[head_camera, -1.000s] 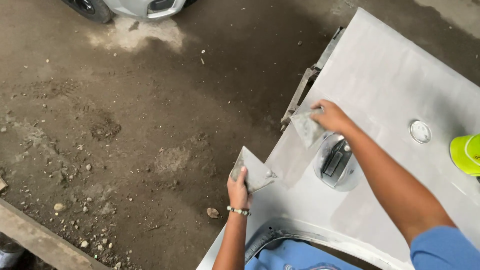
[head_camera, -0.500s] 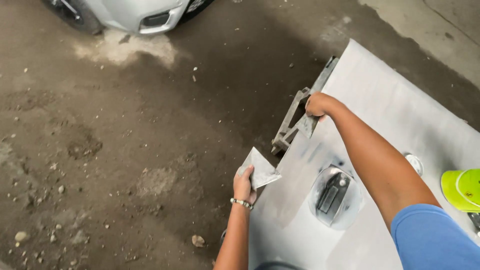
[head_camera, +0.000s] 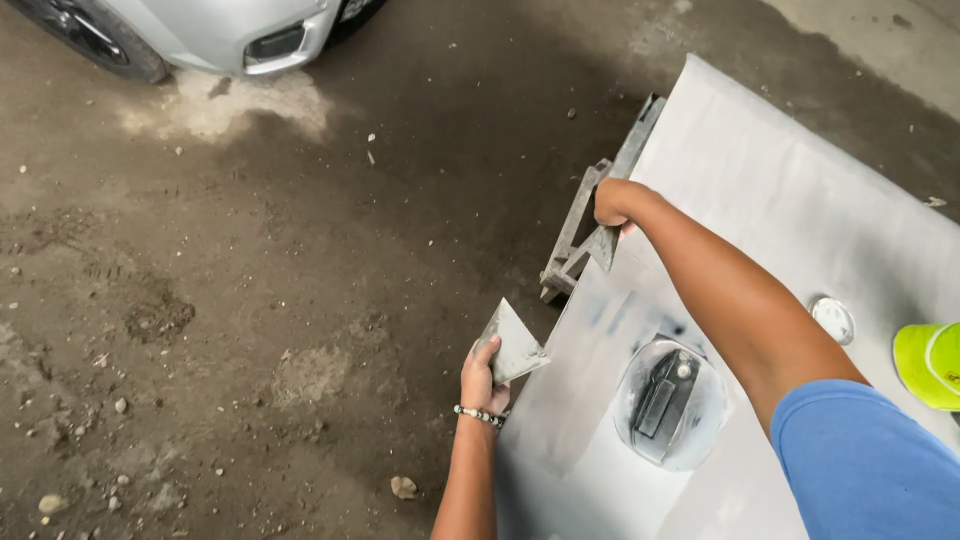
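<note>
Two hands work a grey panel (head_camera: 800, 200): left hand (head_camera: 484, 378) grips a triangular spreader (head_camera: 515, 345), right hand (head_camera: 612, 200) clenched at its edge.

Bare dirt floor (head_camera: 250, 330) lies open to the left. On the grey panel (head_camera: 780, 190), the recessed handle (head_camera: 668, 400), round cap (head_camera: 832, 320) and hinge bracket (head_camera: 590, 225) interrupt the flat surface.

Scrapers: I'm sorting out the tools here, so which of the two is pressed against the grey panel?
The one in the right hand, its scraper on the panel near the edge. The left hand holds its triangular scraper raised beside the panel.
</note>
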